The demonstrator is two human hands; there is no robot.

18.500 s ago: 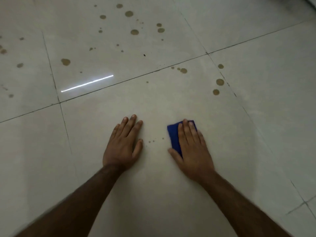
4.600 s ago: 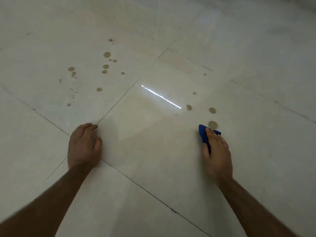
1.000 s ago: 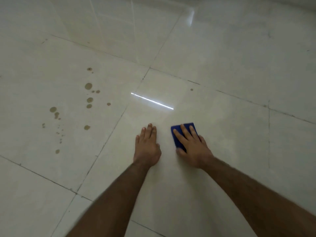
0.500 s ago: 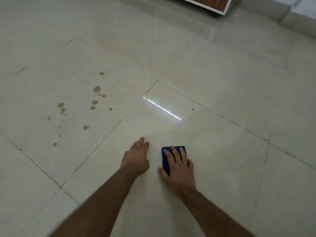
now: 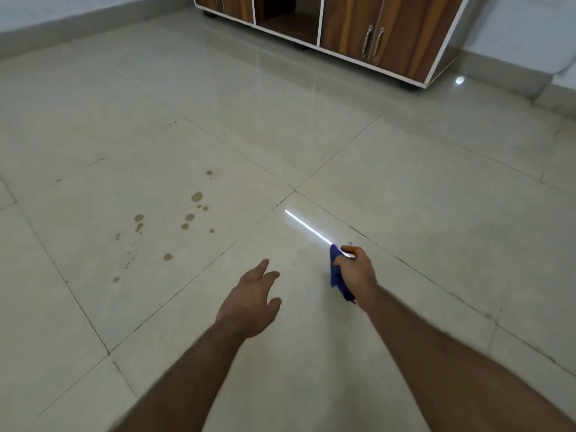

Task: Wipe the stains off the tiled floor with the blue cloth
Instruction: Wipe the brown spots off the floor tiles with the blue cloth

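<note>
Half a second ago your right hand point(image 5: 355, 271) lay flat on the blue cloth point(image 5: 337, 277), pressing it to the tiled floor point(image 5: 405, 198). Now that hand is raised with its fingers curled round the cloth, which hangs bunched below your fist. Your left hand point(image 5: 251, 302), planted beside it before, is off the floor too, fingers loose and spread, holding nothing. The view has lifted as well, so the wooden cabinet point(image 5: 358, 29) at the far wall shows.

I read this as a wiping pass ended, with you moving on. The tile under your hands looks clean apart from one tiny speck just past your right fist, but a cluster of brown stains point(image 5: 187, 218) remains on the tile to your left, well apart from the cloth. That patch is probably next.

The only container is the cabinet: its doors are closed, and its one open compartment shows nothing inside.
</note>
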